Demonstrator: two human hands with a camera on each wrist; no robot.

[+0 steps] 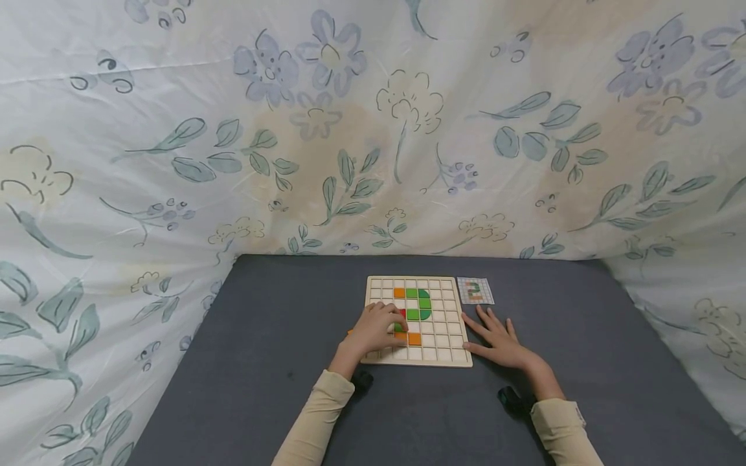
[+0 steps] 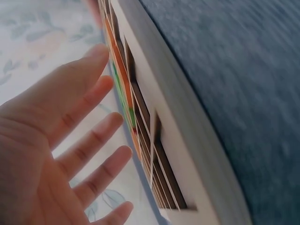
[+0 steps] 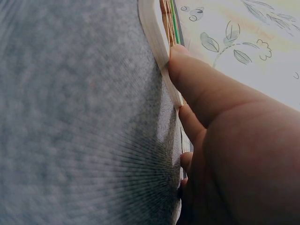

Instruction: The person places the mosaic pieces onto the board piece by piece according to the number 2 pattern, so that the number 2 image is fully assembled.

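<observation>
A pale wooden grid board [image 1: 443,354] lies on the dark cloth. Orange tiles [image 1: 414,339], green tiles [image 1: 412,293] and a partly covered red tile [image 1: 403,313] sit in its squares. Over the board's left part is my left hand [image 1: 375,329], its thumb and fingers bent loosely beside the lower orange and green tiles. In the left wrist view, those fingers [image 2: 96,133] are spread and no piece shows between them. My right hand [image 1: 502,343] has its fingers spread, and its thumb and a fingertip touch the board's right edge.
A small printed pattern card [image 1: 474,290] lies by the board's upper right corner. Something orange [image 1: 350,332] peeks out left of my left hand, mostly hidden. A floral curtain [image 1: 373,129] hangs behind the dark tabletop [image 1: 262,310].
</observation>
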